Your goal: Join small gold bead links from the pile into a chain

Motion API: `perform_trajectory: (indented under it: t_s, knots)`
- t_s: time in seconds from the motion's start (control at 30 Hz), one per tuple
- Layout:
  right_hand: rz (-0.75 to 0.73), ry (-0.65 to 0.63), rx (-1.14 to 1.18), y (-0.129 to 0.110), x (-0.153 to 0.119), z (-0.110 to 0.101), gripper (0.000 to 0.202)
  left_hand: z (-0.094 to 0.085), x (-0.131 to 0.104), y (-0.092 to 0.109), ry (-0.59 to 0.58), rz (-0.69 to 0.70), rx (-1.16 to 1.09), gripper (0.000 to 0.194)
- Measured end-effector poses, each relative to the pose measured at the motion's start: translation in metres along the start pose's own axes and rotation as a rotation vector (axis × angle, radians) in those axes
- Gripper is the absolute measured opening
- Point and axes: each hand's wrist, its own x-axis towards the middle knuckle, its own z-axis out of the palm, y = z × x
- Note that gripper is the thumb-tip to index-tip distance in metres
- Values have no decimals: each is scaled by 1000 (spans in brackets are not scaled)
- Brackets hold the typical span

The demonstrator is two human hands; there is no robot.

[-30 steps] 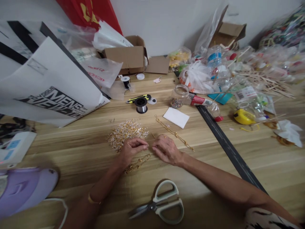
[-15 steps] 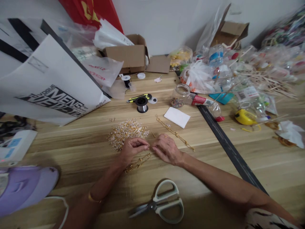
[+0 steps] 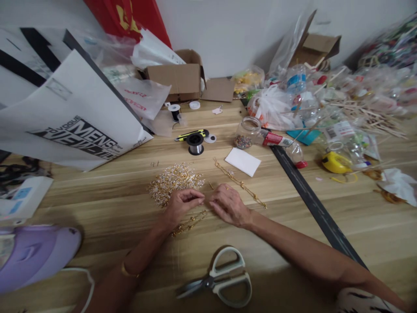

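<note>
My left hand point(image 3: 183, 205) has thumb and forefinger pinched together, beside a heap of small gold and clear beaded pieces point(image 3: 172, 180). My right hand point(image 3: 230, 205) faces it with bent fingers pressed together. Whatever lies between the fingertips is too small to make out. A gold beaded chain point(image 3: 189, 224) rests under my left wrist and reaches toward the right hand. Another gold chain point(image 3: 241, 184) lies stretched out beyond my right hand. Scissors point(image 3: 216, 280) with pale handles lie open nearer to me.
Beyond the hands are a wire spool point(image 3: 195, 144), a folded white paper point(image 3: 243, 161) and a jar of beads point(image 3: 248, 132). Plastic bottles point(image 3: 296, 80) crowd the back right. A white bag point(image 3: 78, 113) and a purple object point(image 3: 39, 256) stand left.
The view has shifted very slightly, so things sit a little lower and further right. Both hands keep nearly the same pose.
</note>
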Motion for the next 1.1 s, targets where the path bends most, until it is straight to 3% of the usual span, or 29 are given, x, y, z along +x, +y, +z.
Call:
perform_trajectory:
  t_s: [1.1]
  knots:
    - [-10,-25,-51,0,1,0,6,-1,1,-2,-5,-66,-79,15]
